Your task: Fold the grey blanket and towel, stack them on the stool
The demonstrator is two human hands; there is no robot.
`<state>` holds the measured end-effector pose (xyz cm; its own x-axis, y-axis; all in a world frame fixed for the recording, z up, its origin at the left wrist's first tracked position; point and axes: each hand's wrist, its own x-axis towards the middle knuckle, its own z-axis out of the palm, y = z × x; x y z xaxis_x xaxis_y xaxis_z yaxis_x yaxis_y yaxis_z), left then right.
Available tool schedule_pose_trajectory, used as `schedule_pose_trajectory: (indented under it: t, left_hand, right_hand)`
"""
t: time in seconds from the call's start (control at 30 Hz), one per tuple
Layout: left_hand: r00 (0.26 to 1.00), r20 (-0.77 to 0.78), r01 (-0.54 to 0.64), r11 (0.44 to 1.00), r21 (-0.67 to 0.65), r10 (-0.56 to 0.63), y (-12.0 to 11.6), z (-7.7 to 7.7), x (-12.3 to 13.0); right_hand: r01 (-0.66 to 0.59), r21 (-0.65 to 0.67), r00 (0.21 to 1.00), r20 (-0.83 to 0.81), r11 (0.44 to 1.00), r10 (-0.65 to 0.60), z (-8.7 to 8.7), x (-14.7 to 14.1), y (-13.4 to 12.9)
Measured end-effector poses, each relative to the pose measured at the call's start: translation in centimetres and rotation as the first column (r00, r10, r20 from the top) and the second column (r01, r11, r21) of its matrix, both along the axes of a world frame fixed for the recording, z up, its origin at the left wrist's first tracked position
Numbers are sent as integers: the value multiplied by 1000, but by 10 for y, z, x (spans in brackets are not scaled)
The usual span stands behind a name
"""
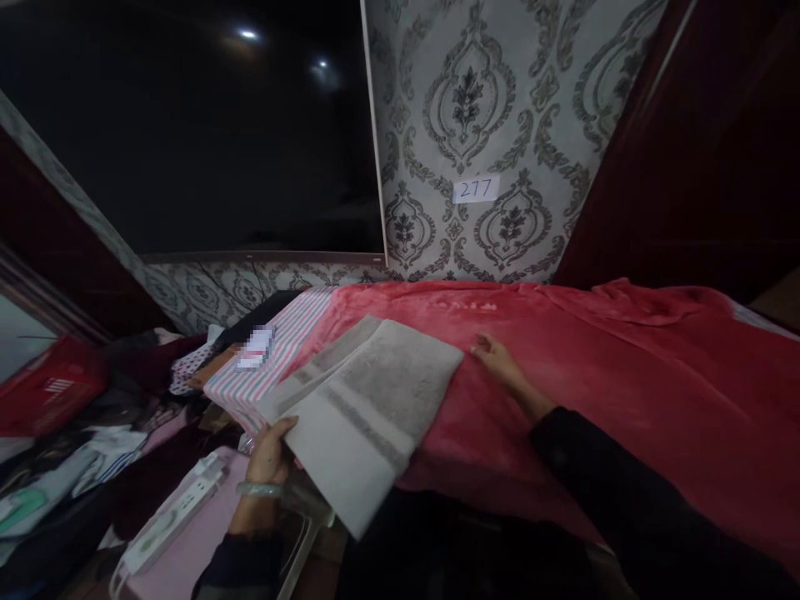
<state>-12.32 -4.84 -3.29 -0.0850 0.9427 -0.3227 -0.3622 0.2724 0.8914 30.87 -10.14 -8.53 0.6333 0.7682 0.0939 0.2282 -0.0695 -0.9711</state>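
A folded grey towel (400, 379) with a pale border and a darker stripe slants over the front edge of a red plush blanket (562, 367). My left hand (272, 450), with a bangle on its wrist, is closed on the towel's near left edge. Just past the towel's right corner, my right hand (493, 357) hovers above or rests on the blanket; I cannot tell which. It holds nothing, and its fingers are partly bent and apart.
Striped cloth (268, 371) shows left of the blanket. A power strip (178, 512) lies on a pink surface (200, 550). Clothes (93, 467) and a red bag (53, 383) crowd the left side. A large television (187, 133) hangs behind, beside a paper label (476, 189) reading 277.
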Motion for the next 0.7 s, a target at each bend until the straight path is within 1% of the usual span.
schedule_pose_trajectory:
  t: [0.03, 0.07, 0.1, 0.23, 0.37, 0.5, 0.57, 0.63, 0.7]
  left_hand:
    - [1000, -10, -7, 1000, -14, 7, 2, -3, -7]
    - [1000, -12, -14, 1000, -20, 14, 3, -7, -12]
    - [1000, -11, -24, 1000, -19, 24, 3, -10, -15]
    - [999, -20, -24, 1000, 8, 24, 5, -23, -19]
    - [999, -41, -1, 998, 60, 4, 4, -33, -21]
    - [993, -116, 6, 989, 148, 11, 4, -40, -22]
    - [985, -174, 17, 983, 183, 15, 6, -39, -23]
    - [976, -219, 53, 975, 217, -5, 8, -30, -22]
    - [968, -245, 116, 957, 266, -50, 13, -12, -18]
  right_hand:
    - [-25, -36, 994, 110, 999, 29, 7, -2, 13]
    - [-53, -72, 981, 181, 996, 66, 13, -6, 27]
    - [-85, -105, 971, 215, 991, 106, 20, -12, 41]
    - [-210, -211, 942, 219, 955, 256, 36, -44, 85]
    - [-302, -308, 912, 182, 902, 368, 43, -66, 111]
    - [-337, -346, 911, 117, 876, 396, 46, -74, 116]
    - [-350, -332, 915, 80, 876, 395, 49, -76, 111]
    - [-357, -300, 920, 50, 885, 389, 54, -76, 101]
    - [-360, -254, 925, 33, 898, 380, 64, -72, 87]
